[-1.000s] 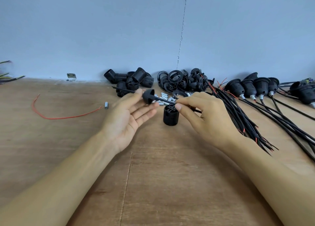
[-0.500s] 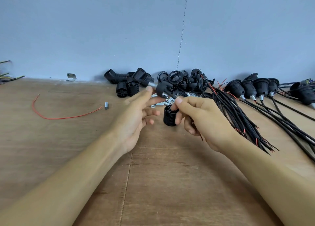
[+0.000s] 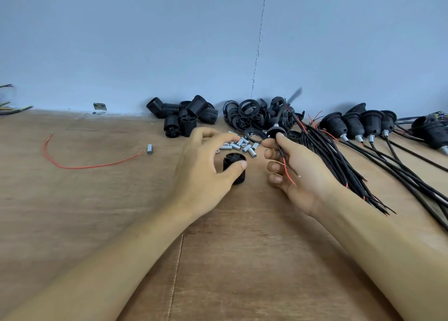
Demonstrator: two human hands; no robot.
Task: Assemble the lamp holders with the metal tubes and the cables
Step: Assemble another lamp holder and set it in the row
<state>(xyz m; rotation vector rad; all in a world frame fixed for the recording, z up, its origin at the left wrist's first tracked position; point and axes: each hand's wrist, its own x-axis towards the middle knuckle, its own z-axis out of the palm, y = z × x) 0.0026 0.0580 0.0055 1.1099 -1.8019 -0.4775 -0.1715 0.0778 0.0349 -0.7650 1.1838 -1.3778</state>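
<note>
We have taken our left hand (image 3: pixel 206 165) off the cap (image 3: pixel 276 132) and brought it down around the upright lamp holder (image 3: pixel 233 159), thumb against its side, while our right hand (image 3: pixel 298 172), now turned palm-up, holds the cable (image 3: pixel 281 151) alone.

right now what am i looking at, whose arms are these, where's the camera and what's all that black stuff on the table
There is no machine here. These are a person's two bare arms, filmed by one camera worn on their head, which looks forward and down. The surface is a wooden table against a blue wall.

Piles of parts lie along the back: threaded black lamp holder bodies, black rings, small metal tubes and a bundle of black cables. On the right is a row of finished holders with cables attached. A loose red wire lies to the left.

The right hand pinches a black cap with a cable running through it. The left hand arches over one holder body that stands upright, with its thumb against the side. Whether it grips yet is unclear.
</note>
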